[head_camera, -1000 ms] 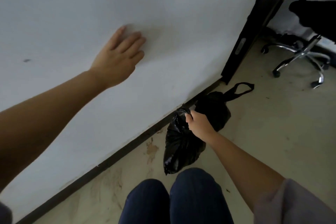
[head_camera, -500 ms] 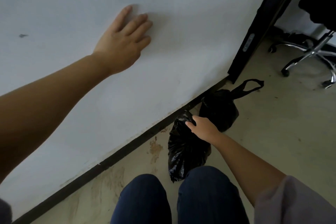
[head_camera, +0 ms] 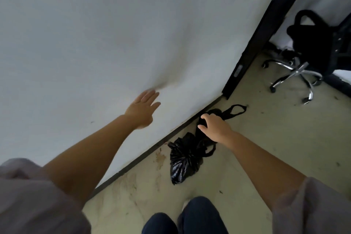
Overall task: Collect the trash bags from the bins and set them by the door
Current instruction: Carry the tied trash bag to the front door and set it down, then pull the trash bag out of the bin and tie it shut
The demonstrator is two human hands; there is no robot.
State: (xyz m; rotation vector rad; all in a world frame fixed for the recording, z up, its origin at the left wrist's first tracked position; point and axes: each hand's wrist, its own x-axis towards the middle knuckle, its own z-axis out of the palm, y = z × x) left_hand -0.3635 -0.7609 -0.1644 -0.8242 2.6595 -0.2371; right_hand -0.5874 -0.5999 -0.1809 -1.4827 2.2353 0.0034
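Two black trash bags lie on the floor against the wall's dark skirting, close to the black door frame (head_camera: 254, 43). The near trash bag (head_camera: 183, 159) is crumpled and lies on its side. Of the far trash bag (head_camera: 214, 111) I mostly see a handle loop, since my right hand (head_camera: 214, 127) hovers just over it. That hand's fingers are spread and loosely bent, and they hold nothing. My left hand (head_camera: 143, 108) is flat with straight fingers at the white wall (head_camera: 114, 34); it is blurred.
A black office chair (head_camera: 311, 49) with a chrome star base stands beyond the door frame at the right. The pale floor (head_camera: 266, 148) is stained near the skirting. My knees show at the bottom edge.
My right hand has let go of the near bag's top and lifted over the far bag. The view has risen and pulled back. My left hand has slid down the wall.
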